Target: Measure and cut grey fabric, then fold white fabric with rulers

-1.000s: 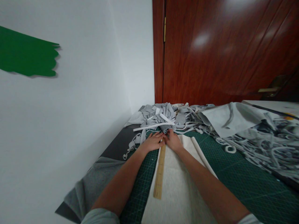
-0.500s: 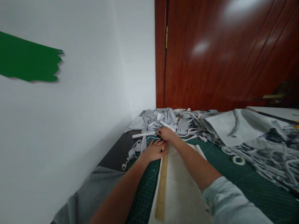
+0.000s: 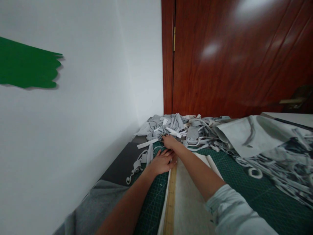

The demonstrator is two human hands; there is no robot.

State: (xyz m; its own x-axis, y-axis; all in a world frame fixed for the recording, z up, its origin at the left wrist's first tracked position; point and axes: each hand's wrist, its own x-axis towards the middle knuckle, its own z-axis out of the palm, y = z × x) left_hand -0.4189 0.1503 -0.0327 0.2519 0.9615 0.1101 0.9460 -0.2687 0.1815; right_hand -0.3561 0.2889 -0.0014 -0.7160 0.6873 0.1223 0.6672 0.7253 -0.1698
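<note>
My left hand (image 3: pixel 161 162) lies flat with its fingers spread, over the far end of a long wooden ruler (image 3: pixel 170 205). The ruler rests along the left edge of a cream cloth (image 3: pixel 192 199), which is spread on a green gridded cutting mat (image 3: pixel 153 202). Just beyond, my right hand (image 3: pixel 170 142) is bent with its fingers curled at the near edge of a heap of grey and white fabric scraps (image 3: pixel 158 125). What those fingers hold, if anything, is hidden. My right forearm crosses above the cream cloth.
More cut strips (image 3: pixel 276 173) are piled at the right, under a large pale fabric piece (image 3: pixel 246 133). A white ring-shaped scrap (image 3: pixel 255 173) lies on the mat. Grey cloth (image 3: pixel 105 199) covers the near left. A white wall (image 3: pixel 93 107) and a reddish wooden door (image 3: pixel 220 65) border the table.
My right hand has shifted slightly left, closer to the scraps. My left hand stays over the ruler's end. The view has moved a little.
</note>
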